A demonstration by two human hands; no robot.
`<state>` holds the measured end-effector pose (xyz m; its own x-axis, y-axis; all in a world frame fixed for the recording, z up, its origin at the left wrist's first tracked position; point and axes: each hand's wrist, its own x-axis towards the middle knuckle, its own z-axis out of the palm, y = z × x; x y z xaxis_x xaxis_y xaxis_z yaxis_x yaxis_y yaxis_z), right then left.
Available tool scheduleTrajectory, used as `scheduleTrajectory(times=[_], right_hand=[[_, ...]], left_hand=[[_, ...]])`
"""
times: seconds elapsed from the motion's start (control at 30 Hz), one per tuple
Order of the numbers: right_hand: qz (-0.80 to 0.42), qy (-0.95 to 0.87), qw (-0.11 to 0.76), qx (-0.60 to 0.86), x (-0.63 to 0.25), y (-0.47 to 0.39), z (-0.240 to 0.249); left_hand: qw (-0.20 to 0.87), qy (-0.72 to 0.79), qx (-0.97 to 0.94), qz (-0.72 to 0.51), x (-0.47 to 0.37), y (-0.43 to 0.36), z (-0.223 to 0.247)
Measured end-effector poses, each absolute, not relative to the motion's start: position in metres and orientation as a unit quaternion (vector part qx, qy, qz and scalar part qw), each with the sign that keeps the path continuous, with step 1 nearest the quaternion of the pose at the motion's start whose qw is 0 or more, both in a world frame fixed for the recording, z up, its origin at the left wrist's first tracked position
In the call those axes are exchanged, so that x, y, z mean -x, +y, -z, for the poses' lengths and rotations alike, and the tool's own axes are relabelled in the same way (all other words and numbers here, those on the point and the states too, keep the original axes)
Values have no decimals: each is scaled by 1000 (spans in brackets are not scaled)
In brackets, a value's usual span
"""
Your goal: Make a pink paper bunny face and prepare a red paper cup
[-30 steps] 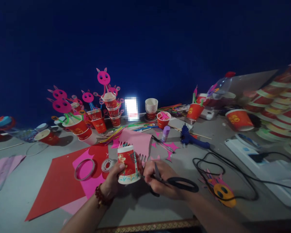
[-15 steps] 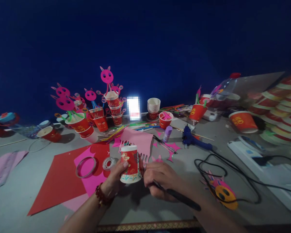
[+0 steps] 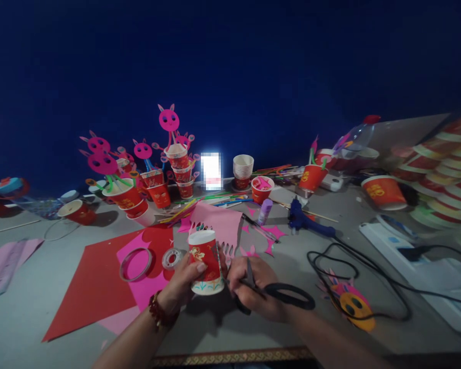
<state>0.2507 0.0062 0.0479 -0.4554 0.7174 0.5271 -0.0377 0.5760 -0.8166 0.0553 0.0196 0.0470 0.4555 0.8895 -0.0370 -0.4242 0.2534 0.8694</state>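
Observation:
My left hand [image 3: 186, 279] grips a red paper cup [image 3: 206, 261] with a white rim, gold flower print and a teal pattern along its lower band. The cup is held above the table, tilted slightly. Close on its right, my right hand [image 3: 253, 284] is closed around a pair of black-handled scissors [image 3: 292, 296]; one handle loop sticks out to the right and the blades are largely hidden by the hand. Behind the cup lies a pink paper sheet [image 3: 218, 220] with a cut, fringed edge.
Red card [image 3: 84, 282], a tape roll [image 3: 171, 260] and a bangle-like ring [image 3: 135, 265] lie at left. A blue glue gun [image 3: 311, 223] with looping black cord rests at right, near a purple glue stick [image 3: 265, 211]. Decorated cups [image 3: 184, 174] and stacked cups [image 3: 243, 169] stand behind.
The scissors have turned in my right hand, so a handle loop now shows. The cup has tilted a little and shifted slightly left and down.

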Motion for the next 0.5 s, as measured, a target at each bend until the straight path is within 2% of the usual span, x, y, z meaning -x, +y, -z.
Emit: scheduleTrajectory(times=[0.5], right_hand=[[-555,-610,471,314,-246,-2,-50]], left_hand=[[681,309,-483,-456,-49,20,-42]])
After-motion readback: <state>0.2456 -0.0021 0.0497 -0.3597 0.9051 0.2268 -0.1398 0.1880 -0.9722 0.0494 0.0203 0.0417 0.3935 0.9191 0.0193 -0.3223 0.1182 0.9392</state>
